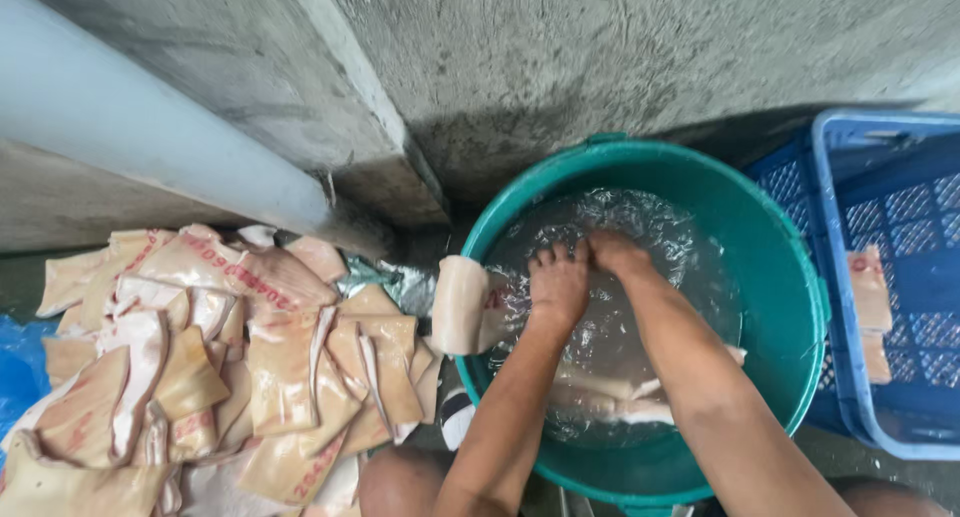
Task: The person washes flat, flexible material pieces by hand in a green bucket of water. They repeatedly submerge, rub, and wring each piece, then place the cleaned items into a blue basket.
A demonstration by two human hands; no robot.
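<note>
A green plastic tub [770,267] stands on the floor, partly filled with rippling water. Both my hands reach into it. My left hand [558,282] is at the water's surface, fingers bent down. My right hand [615,254] dips in beside it, touching it, its fingers under the water. What they hold below the surface is hidden. A pale slab of pork skin [461,304] hangs over the tub's left rim. More pale pieces [610,402] lie underwater near my forearms.
A large heap of pork skin slabs [230,367] lies on the floor at left, some with red stamps. A blue plastic crate [890,277] at right holds pieces [868,292]. A concrete wall and a light pipe [150,127] stand behind. My knees show at bottom.
</note>
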